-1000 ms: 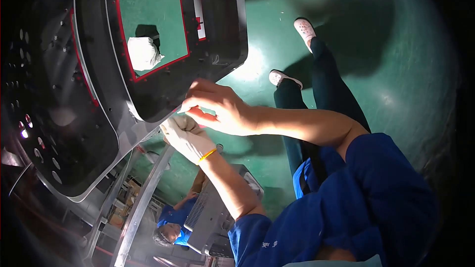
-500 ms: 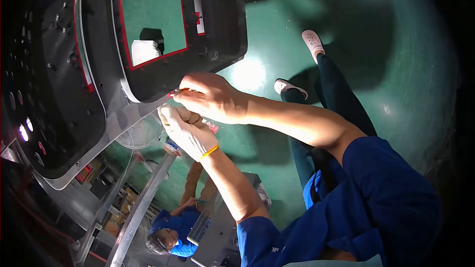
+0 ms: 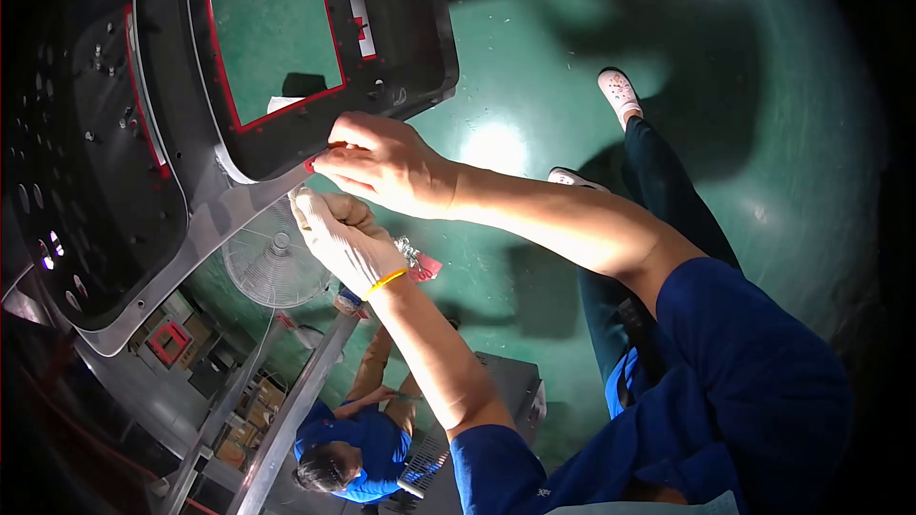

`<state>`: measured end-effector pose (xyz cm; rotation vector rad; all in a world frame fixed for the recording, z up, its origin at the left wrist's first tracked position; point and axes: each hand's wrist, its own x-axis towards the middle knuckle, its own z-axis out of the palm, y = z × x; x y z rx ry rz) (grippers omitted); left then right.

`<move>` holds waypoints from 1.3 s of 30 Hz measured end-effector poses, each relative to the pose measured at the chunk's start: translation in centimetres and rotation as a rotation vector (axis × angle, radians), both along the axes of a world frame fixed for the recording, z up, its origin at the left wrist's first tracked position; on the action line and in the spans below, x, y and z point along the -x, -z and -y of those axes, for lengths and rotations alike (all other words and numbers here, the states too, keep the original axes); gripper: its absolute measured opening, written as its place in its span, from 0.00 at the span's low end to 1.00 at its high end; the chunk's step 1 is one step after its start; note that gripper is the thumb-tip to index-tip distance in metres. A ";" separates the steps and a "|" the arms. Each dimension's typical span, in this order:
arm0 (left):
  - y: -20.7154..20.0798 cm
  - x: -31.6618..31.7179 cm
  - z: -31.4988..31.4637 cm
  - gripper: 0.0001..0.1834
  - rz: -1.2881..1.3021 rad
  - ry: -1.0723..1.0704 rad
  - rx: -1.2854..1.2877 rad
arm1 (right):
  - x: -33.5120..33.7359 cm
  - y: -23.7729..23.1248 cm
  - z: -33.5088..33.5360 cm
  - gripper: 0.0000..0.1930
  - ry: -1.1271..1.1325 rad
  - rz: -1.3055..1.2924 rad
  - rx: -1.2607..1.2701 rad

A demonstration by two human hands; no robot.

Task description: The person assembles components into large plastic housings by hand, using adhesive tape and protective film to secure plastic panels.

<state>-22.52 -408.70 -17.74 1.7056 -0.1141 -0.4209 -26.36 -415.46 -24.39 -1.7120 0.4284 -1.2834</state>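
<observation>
A large black panel [image 3: 176, 219] with a pale grey edge and red-bordered cut-outs fills the upper left. My bare right hand [image 3: 386, 164] is closed in a pinch at the panel's edge. A small red piece [image 3: 310, 165] shows at its fingertips; its kind is too small to tell. Just below, my left hand [image 3: 345, 236], in a white knitted glove with a yellow cuff, has its fingers curled in beside the same edge. Whatever lies between the gloved fingers is hidden.
Below the panel stands a round caged fan [image 3: 279, 253]. A metal rail [image 3: 296, 410] slopes past it. At the bottom, a person in blue [image 3: 358, 448] sits by a grey perforated box [image 3: 510, 386]. My legs and light clogs [image 3: 618, 91] are on the green floor [image 3: 534, 48].
The panel has shifted slightly left and up in view. Both my hands have moved a little left with it, still at its edge. More of the fan shows now.
</observation>
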 end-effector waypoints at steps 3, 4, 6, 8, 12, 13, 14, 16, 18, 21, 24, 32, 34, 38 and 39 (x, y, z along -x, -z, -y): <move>-0.2 0.1 0.0 0.16 -0.015 0.007 0.035 | -0.1 -0.2 -0.1 0.12 -0.003 0.030 -0.017; 0.0 0.0 -0.2 0.16 -0.012 0.010 0.035 | -0.1 -0.1 -0.2 0.12 0.000 0.033 -0.017; 0.3 -0.2 -0.5 0.16 -0.001 0.034 0.035 | -0.1 0.1 -0.3 0.12 0.004 0.042 -0.051; 0.3 -0.2 -0.4 0.16 -0.021 0.038 0.029 | -0.4 0.3 -0.3 0.11 0.014 0.074 -0.063; 1.2 -0.1 -0.6 0.16 0.039 0.017 -0.023 | -0.6 0.4 -0.3 0.07 0.012 0.045 -0.059; 1.1 0.0 -0.3 0.17 0.038 0.006 -0.017 | -0.6 0.2 -0.3 0.05 -0.033 0.007 -0.153; 1.0 0.1 -0.1 0.17 0.037 -0.003 -0.010 | -0.7 0.0 -0.1 0.04 -0.077 -0.031 -0.245; 0.1 0.9 1.2 0.16 0.008 -0.062 -0.043 | -0.9 0.1 0.2 0.07 -0.030 0.008 -0.030; 0.6 0.3 0.6 0.15 -0.010 0.004 0.004 | -0.1 0.2 0.1 0.06 -0.129 0.018 -0.137; 1.7 -0.6 -1.0 0.12 -0.067 -0.047 0.008 | 1.0 0.0 -0.2 0.10 -0.126 0.055 -0.202; 3.5 -1.8 -3.1 0.10 0.633 0.297 -0.541 | 1.9 -4.5 1.7 0.15 -0.128 0.154 -0.375; 6.2 -1.7 -10.2 0.28 1.189 0.535 -1.999 | -3.6 -9.9 4.6 0.17 0.022 0.343 -0.255; 7.7 -1.8 -8.0 0.28 1.530 0.684 -2.418 | -3.8 -9.3 5.3 0.17 0.122 0.303 -0.182; 3.6 -1.9 -4.8 0.27 2.608 1.033 -2.398 | -5.1 -10.4 4.8 0.22 0.125 0.150 -0.184; 2.2 -2.2 -4.5 0.27 2.899 1.132 -2.308 | -5.6 -10.6 4.6 0.23 0.122 0.165 -0.181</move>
